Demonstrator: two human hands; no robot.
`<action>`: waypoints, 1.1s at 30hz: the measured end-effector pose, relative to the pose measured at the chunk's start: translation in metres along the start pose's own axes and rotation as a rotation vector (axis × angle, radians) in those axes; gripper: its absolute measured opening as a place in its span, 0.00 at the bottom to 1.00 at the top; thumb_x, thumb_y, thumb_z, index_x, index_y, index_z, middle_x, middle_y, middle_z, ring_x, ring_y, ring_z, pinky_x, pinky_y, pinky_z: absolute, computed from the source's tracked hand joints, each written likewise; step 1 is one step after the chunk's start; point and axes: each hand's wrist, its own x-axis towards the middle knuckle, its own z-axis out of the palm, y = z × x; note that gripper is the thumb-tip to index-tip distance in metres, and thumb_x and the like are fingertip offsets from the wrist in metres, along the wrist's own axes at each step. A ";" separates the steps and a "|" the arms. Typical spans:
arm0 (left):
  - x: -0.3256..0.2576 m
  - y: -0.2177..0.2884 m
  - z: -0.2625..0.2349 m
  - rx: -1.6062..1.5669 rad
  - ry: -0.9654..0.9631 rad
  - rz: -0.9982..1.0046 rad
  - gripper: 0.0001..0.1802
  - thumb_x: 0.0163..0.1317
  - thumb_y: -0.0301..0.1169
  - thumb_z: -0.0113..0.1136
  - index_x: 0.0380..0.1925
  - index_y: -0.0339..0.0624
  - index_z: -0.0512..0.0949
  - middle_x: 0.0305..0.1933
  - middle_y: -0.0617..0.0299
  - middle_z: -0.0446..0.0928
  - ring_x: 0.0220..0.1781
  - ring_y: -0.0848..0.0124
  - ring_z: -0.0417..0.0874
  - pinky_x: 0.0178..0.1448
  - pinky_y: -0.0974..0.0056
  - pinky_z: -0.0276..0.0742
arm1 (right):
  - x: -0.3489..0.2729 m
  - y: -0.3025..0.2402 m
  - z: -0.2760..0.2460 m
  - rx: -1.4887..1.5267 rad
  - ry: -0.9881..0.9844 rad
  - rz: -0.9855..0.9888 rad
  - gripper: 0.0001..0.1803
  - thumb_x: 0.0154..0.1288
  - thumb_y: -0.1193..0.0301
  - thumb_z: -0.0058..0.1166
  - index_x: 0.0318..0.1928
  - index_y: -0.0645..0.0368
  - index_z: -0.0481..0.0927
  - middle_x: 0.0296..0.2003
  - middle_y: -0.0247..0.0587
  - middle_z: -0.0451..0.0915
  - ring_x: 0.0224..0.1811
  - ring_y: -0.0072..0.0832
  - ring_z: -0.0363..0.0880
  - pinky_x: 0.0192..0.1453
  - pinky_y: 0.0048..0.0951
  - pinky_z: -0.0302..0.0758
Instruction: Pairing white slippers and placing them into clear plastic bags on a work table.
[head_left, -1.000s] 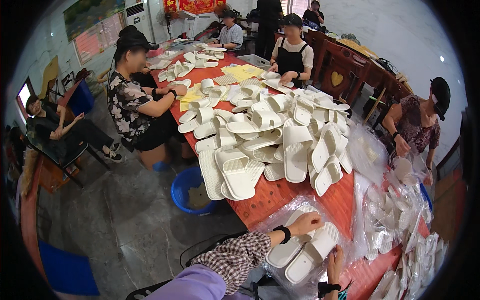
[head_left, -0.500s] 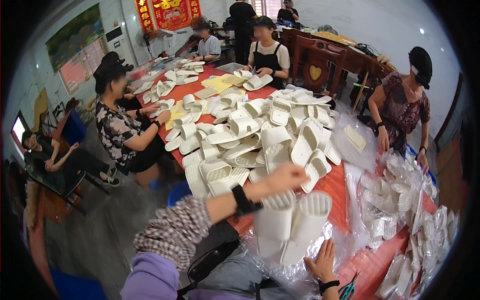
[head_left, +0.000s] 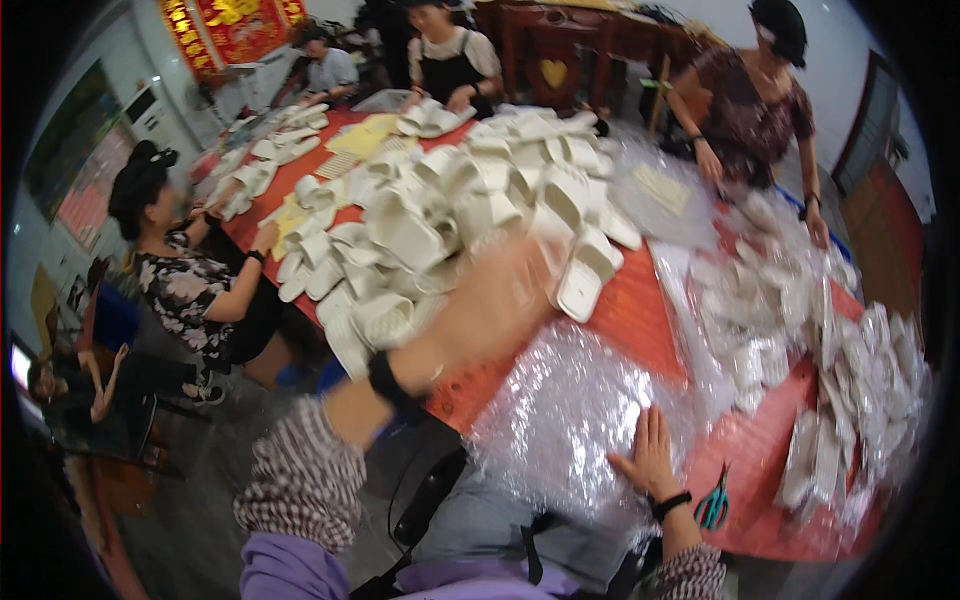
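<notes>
My left hand [head_left: 495, 305] is stretched out over the near edge of a big heap of white slippers [head_left: 470, 200] on the red table [head_left: 640, 320]. The hand is motion-blurred, so I cannot tell whether it holds anything. It wears a black wristband and a checked sleeve. My right hand [head_left: 650, 460] lies flat with fingers spread on a sheet of clear bubble wrap [head_left: 570, 420] at the table's near edge. One white slipper [head_left: 585, 280] lies just beyond my left hand.
Teal scissors [head_left: 712, 508] lie on the table right of my right hand. Bagged slippers [head_left: 850, 400] are piled at the right. A person in a floral top [head_left: 195, 285] sits at the left side. Others work at the far end [head_left: 450, 60] and far right [head_left: 750, 110].
My left arm has swung from the bagged pair near me out to the slipper heap. The view has tilted toward the table. My right hand now presses flat on the bubble wrap.
</notes>
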 end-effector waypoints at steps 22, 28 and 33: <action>-0.202 -0.038 0.219 0.383 -0.504 -0.276 0.42 0.51 0.46 0.68 0.66 0.50 0.65 0.74 0.52 0.52 0.78 0.45 0.44 0.73 0.31 0.34 | -0.075 0.057 -0.155 0.536 0.601 0.243 0.20 0.63 0.67 0.59 0.52 0.64 0.79 0.55 0.53 0.76 0.60 0.47 0.72 0.67 0.41 0.66; -0.192 -0.028 0.218 0.348 -0.556 -0.294 0.42 0.51 0.46 0.68 0.66 0.47 0.65 0.74 0.50 0.51 0.78 0.46 0.41 0.74 0.33 0.28 | -0.180 0.145 -0.196 -0.493 0.585 0.974 0.44 0.51 0.64 0.67 0.70 0.43 0.62 0.70 0.55 0.55 0.70 0.57 0.55 0.70 0.57 0.57; -0.200 -0.036 0.223 0.348 -0.542 -0.285 0.44 0.49 0.50 0.68 0.65 0.46 0.65 0.74 0.48 0.51 0.78 0.45 0.40 0.74 0.33 0.26 | -0.205 0.237 -0.193 -0.473 0.485 0.899 0.34 0.55 0.78 0.55 0.65 0.42 0.70 0.68 0.49 0.62 0.63 0.56 0.65 0.63 0.53 0.68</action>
